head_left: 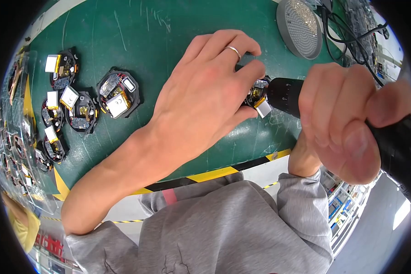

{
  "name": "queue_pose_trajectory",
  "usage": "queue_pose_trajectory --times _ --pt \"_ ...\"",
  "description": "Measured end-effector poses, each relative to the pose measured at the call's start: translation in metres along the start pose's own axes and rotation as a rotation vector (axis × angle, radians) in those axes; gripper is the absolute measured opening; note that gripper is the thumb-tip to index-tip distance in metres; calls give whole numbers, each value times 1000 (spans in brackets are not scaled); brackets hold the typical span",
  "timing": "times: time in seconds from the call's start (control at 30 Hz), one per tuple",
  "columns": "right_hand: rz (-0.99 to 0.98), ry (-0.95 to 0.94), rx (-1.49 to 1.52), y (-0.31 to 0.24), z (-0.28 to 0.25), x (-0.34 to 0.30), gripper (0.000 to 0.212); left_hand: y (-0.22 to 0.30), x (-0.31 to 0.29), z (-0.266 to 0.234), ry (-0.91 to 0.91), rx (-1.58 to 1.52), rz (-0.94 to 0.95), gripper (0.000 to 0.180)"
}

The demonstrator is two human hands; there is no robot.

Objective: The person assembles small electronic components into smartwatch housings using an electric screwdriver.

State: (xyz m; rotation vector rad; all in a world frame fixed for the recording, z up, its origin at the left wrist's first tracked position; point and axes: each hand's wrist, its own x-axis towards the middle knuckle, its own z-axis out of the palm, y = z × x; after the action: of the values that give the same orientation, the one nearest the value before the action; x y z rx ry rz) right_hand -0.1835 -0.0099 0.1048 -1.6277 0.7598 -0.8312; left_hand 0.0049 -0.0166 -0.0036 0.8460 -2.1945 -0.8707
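Note:
My right hand [340, 121] is wrapped round a black electric screwdriver [285, 94], with a marked collar on its front end. The screwdriver's front end meets a small round electronic assembly [259, 92], which has a circuit board and a silver battery pouch. My left hand [210, 82], with a ring on one finger, curls its fingers and thumb round that assembly and steadies it on the green mat. Its far side lies hidden under my fingers, and the screwdriver's tip cannot be made out.
Several similar round assemblies [119, 93] with loose battery pouches lie on the green mat [146, 27] at left. Clear plastic trays [20, 150] hold more at the left edge. A grey round dish [299, 29] of tiny screws and black cables [347, 34] sit at far right. Yellow-black tape [214, 175] lines the near edge.

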Motion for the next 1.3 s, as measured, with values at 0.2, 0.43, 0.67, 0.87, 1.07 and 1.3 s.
queue_pose_trajectory --times 0.2,0.43,0.67,0.87,1.07,1.3 --pt "22 -32 -59 0 -5 -1 28 1 0 0 -1 -2 -4 41" --pt "-85 -33 54 9 0 -1 23 2 -1 0 -9 -13 -9 40" --pt "-167 -71 53 9 -2 0 17 2 -1 -2 -17 -12 -4 42" --pt "-223 237 123 20 16 -13 14 0 0 -7 -11 -10 24 46" --pt "-418 429 435 13 -5 -30 19 6 3 -12 -43 21 37 50" --pt "-465 533 644 23 -21 -41 18 7 24 -54 -7 113 -35 48"
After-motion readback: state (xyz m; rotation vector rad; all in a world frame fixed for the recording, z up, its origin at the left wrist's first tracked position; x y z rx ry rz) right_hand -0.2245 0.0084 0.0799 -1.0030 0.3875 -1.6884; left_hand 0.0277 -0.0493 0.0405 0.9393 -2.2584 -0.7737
